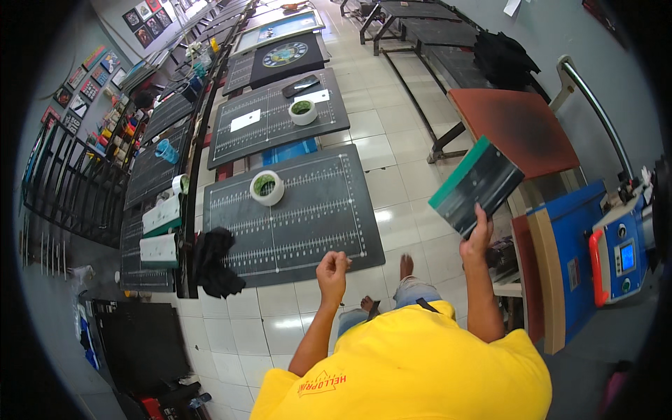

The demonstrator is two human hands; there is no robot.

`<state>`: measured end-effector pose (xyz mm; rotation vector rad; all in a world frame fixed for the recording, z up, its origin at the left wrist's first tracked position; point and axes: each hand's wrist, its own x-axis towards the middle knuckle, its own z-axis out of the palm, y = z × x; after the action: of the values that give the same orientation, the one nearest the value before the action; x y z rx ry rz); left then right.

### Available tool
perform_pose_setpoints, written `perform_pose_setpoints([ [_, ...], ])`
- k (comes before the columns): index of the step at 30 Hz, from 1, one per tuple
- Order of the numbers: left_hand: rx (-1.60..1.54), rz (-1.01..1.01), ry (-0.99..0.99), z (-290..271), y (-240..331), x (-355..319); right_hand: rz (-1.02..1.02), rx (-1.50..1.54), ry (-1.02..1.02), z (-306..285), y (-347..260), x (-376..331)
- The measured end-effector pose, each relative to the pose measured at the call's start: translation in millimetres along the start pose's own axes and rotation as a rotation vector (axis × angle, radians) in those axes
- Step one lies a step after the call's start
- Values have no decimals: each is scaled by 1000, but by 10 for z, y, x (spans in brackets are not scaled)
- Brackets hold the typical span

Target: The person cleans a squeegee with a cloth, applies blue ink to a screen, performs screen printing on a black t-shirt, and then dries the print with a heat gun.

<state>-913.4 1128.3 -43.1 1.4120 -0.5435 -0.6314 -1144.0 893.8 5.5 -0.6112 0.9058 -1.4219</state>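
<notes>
My right hand (478, 236) is closed round the lower edge of a squeegee (476, 185), a flat dark board with a green strip along one side, raised over the floor. My left hand (332, 273) is closed with curled fingers near the front right corner of a grey printing board (308, 217); what it holds, if anything, is hidden. On that board rests a roll of white tape (267, 187) with a green core. A crumpled black cloth (217, 262) hangs at its left edge.
Farther boards carry a second tape roll (302, 112), a phone (301, 86) and a printed black shirt (288, 56). Two whitish squeegees (159, 250) lie by the left rail. To my right stand a blue heat press (619, 255) and a reddish-brown platen (514, 129); white tiled floor (402, 175) lies between.
</notes>
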Motion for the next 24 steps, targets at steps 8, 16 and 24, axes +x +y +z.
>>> perform_pose_setpoints([
  [8,108,-71,406,302,-349,878,50,-44,13,1349,658,1761],
  [16,255,-161,798,426,-560,1117,141,-82,-41,2053,1187,2968],
  [24,-105,48,987,499,-217,1289,223,-14,-206,2616,1503,3172],
])
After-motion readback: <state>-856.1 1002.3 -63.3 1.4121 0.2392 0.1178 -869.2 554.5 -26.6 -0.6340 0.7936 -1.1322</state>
